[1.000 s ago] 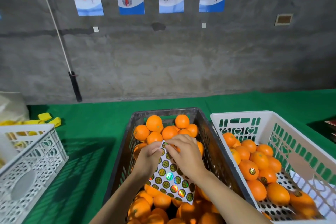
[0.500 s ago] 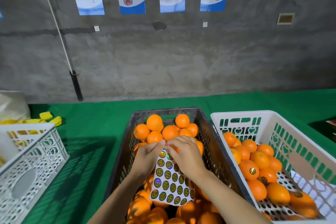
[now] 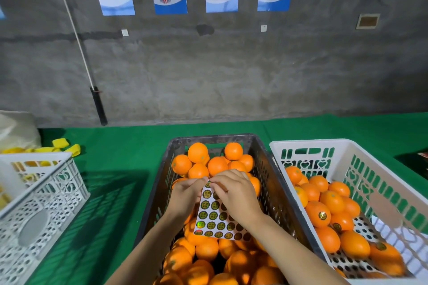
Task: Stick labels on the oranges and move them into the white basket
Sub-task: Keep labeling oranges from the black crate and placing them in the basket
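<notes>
Over the dark crate (image 3: 266, 159), left hand (image 3: 185, 194) pinches the label sheet (image 3: 215, 215) top edge; right hand (image 3: 234, 190) fingers (image 3: 216, 179) closed on a corner label. Peel slowly, sheet held taut. Unlabelled oranges (image 3: 215, 165) beyond; white basket (image 3: 379, 169) at right, part filled.

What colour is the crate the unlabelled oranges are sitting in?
Dark grey, nearly black: the perforated crate in the middle of the head view, left of the white basket.

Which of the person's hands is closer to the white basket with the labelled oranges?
Right. The right hand is nearer the white basket; the left hand sits farther away, across the sticker sheet.
</notes>
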Motion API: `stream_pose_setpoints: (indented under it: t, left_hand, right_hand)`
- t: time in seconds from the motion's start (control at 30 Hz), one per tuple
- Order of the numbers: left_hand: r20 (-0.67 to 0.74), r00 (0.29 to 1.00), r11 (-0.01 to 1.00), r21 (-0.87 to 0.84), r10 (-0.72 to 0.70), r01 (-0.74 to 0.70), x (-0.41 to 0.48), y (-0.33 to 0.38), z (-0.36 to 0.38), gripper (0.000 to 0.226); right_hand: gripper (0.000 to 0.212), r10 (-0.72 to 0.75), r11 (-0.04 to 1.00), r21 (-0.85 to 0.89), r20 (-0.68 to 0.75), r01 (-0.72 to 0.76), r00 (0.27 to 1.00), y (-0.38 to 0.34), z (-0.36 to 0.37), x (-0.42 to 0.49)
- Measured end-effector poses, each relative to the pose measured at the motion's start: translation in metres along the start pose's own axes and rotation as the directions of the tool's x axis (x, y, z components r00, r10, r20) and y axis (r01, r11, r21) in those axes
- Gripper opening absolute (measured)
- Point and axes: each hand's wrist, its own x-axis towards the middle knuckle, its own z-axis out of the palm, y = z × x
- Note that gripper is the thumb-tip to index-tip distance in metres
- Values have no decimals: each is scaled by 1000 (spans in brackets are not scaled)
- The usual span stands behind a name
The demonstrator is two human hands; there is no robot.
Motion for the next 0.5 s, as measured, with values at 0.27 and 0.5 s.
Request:
stream_pose_setpoints:
  t: [0.27, 0.5]
  left_hand:
    - [-57, 998, 998, 65, -21, 24, -1, 3, 0, 48]
    - [-220, 975, 986, 158, -22, 58, -1, 3, -3, 40]
  right_hand:
    - [6, 21, 999, 46, 2, -21, 1000, 0, 1, 0]
    - [7, 264, 943, 231, -74, -241, 962, 8, -9, 9]
